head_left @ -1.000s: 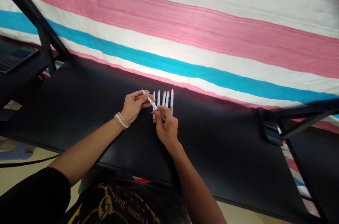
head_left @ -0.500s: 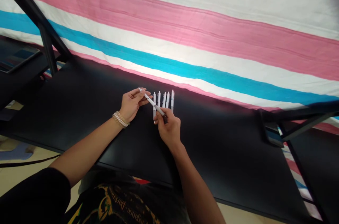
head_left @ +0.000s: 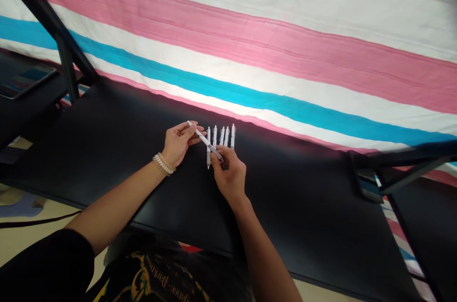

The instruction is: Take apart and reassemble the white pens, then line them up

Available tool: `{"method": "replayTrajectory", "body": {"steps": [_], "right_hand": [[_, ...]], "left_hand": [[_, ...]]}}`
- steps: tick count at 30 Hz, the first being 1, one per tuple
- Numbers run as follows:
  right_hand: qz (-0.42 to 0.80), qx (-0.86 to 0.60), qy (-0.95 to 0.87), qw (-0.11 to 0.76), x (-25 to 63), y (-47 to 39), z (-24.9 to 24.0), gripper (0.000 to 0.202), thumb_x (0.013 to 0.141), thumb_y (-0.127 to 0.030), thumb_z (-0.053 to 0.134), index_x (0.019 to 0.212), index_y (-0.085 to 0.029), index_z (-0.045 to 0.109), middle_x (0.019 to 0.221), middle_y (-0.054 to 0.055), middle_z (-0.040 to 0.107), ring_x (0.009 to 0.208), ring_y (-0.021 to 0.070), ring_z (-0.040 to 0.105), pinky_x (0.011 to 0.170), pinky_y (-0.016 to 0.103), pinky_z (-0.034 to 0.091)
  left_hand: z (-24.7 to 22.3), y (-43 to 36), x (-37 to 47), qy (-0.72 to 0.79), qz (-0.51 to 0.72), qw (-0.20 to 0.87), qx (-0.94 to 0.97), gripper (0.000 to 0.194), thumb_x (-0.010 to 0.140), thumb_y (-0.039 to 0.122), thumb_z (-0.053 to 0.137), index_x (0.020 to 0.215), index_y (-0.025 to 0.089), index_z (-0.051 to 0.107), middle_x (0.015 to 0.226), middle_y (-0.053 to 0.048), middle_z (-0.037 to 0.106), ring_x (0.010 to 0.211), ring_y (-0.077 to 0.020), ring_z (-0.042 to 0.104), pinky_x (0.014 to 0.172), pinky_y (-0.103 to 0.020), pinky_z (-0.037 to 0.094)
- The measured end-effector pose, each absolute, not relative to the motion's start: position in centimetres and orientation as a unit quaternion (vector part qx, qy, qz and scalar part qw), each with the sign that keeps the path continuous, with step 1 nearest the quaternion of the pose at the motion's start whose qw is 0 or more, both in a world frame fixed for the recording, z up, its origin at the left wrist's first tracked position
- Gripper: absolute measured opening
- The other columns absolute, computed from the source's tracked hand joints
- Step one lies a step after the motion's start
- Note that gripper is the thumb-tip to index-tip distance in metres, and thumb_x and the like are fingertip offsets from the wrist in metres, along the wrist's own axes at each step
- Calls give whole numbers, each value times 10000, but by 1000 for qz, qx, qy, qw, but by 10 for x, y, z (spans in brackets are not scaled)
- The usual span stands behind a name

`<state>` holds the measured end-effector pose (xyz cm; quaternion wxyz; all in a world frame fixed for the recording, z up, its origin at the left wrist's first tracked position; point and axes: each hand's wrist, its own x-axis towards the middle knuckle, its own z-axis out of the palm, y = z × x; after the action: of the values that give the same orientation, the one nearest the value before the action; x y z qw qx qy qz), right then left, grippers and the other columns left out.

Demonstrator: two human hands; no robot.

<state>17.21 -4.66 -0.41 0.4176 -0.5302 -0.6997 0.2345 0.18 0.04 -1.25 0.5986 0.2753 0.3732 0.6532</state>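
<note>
A white and grey pen [head_left: 203, 137] slants between my two hands, above the black table [head_left: 300, 207]. Thumb and fingers of my left hand [head_left: 179, 142] pinch its upper end. My right hand [head_left: 229, 171] is closed round the lower grey end near the tip. Just behind the held pen, several similar white pens [head_left: 233, 136] lie side by side in a row on the table. My right hand hides the lower ends of most of them. The leftmost pen [head_left: 208, 142] shows its whole length, its tip towards me.
A striped pink, white and blue cloth [head_left: 250, 50] hangs along the table's far edge. Black metal supports [head_left: 67, 64] rise at the left, and another dark frame [head_left: 367, 178] stands at the right. A flat dark device [head_left: 26, 81] lies on the surface at far left.
My right fingers have shifted slightly on the lower end of the pen, and more of its grey grip and tip shows now. The left hand keeps its pinch. The view has tilted a little.
</note>
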Motion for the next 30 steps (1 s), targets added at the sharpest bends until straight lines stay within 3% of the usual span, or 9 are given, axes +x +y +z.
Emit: {"method": "replayTrajectory", "body": {"steps": [3, 12, 15, 30], "right_hand": [[243, -532, -691, 424, 172, -48, -5, 221, 947, -367, 584, 1084, -206, 646, 749, 6, 721, 559, 129, 649, 598, 245, 538], [238, -520, -692, 441, 171, -47, -4, 267, 924, -340, 613, 1155, -207, 599, 849, 29, 735, 661, 151, 695, 634, 257, 560], [254, -516, -704, 418, 173, -46, -4, 186, 952, -319, 572, 1089, -207, 629, 799, 20, 724, 619, 139, 683, 610, 243, 550], [242, -514, -713, 412, 170, -46, -5, 231, 946, -322, 573, 1143, -208, 611, 824, 22, 726, 603, 135, 664, 628, 254, 551]], "left_hand": [[-11, -1, 3, 370, 652, 601, 278, 377, 750, 403, 817, 961, 115, 697, 935, -113, 735, 856, -222, 733, 795, -357, 601], [-11, -1, 2, 366, 655, 599, 280, 368, 760, 395, 810, 961, 107, 697, 930, -114, 730, 850, -222, 731, 778, -354, 603], [-11, 0, 2, 370, 658, 595, 276, 377, 752, 398, 815, 966, 111, 694, 934, -112, 731, 846, -221, 731, 781, -359, 602], [-12, 1, 1, 371, 659, 592, 276, 372, 751, 398, 815, 964, 120, 690, 938, -112, 733, 842, -220, 731, 786, -363, 596]]}}
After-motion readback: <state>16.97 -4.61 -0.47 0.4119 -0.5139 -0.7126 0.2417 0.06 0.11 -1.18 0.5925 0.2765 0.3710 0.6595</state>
